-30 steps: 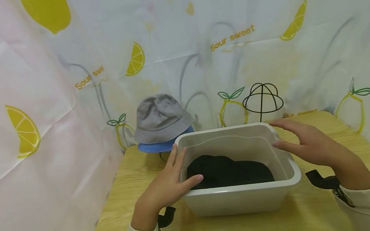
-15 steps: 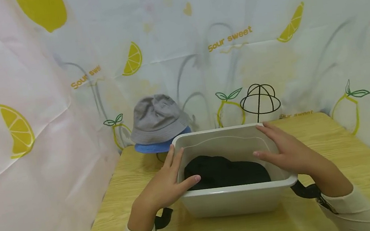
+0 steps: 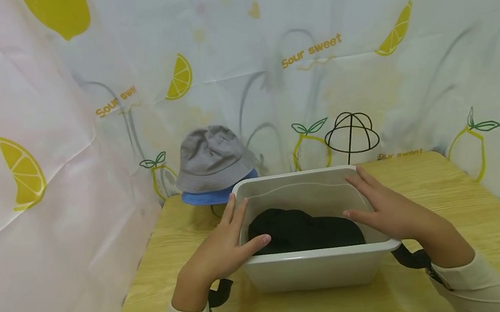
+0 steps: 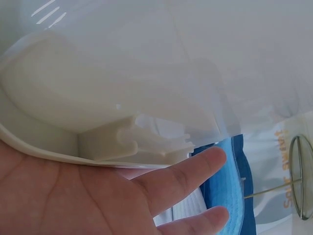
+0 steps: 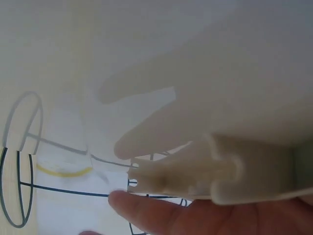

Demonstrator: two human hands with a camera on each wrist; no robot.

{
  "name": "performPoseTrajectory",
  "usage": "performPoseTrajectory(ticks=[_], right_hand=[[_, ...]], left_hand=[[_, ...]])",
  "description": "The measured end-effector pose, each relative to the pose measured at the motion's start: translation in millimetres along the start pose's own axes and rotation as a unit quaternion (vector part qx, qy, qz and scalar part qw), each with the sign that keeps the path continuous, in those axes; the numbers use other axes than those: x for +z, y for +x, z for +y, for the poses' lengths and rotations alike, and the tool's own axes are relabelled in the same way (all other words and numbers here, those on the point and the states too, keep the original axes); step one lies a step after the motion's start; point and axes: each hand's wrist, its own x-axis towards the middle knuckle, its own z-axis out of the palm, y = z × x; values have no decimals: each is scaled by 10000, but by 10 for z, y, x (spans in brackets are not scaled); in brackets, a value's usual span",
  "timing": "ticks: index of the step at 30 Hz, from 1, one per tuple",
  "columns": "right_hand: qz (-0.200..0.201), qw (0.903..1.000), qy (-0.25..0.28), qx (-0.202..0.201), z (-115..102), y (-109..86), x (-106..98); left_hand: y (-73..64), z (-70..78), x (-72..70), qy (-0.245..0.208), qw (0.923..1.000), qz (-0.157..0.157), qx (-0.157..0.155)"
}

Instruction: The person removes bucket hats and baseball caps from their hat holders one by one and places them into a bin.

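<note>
A light grey plastic bin [image 3: 314, 269] stands on the table, with a folded black fabric item [image 3: 306, 231], cap-like in outline, on its floor. My left hand [image 3: 220, 251] rests on the bin's left rim, fingers straight and thumb reaching over the inside. At the opposite rim, my right hand [image 3: 392, 210] lies with its fingers extended and its thumb over the opening. In the left wrist view, the left palm [image 4: 88, 196] lies against the ribbed rim. Fingers of the right hand [image 5: 220, 218] stretch along the rim in the right wrist view, below the bin's shiny outer wall [image 5: 195, 63].
Behind the bin's left corner, a grey bucket hat [image 3: 214, 155] sits stacked over a blue hat [image 3: 208, 197] on a stand. A black wire hat stand [image 3: 351, 133] rises behind the right corner. Lemon-printed cloth [image 3: 233, 35] hangs behind and beside the wooden table [image 3: 448, 202].
My right hand has moved left and in against the bin's right rim, its thumb now over the opening. The left hand and the bin keep their places.
</note>
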Motion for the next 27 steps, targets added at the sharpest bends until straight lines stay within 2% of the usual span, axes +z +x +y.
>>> performPoseTrajectory(ticks=[6,13,27], right_hand=[[-99,9999,64,82,-1,-12,-1],[-126,9999,92,-3,-18,-16,-11],[-131,9998,123,52,6,-6,-9]], left_hand=[[5,6,-7,-33,10000,1,-49],[6,9,0,-107,9998,-59,-138],[-1,-6,-11,-272,9996,-72,-84]])
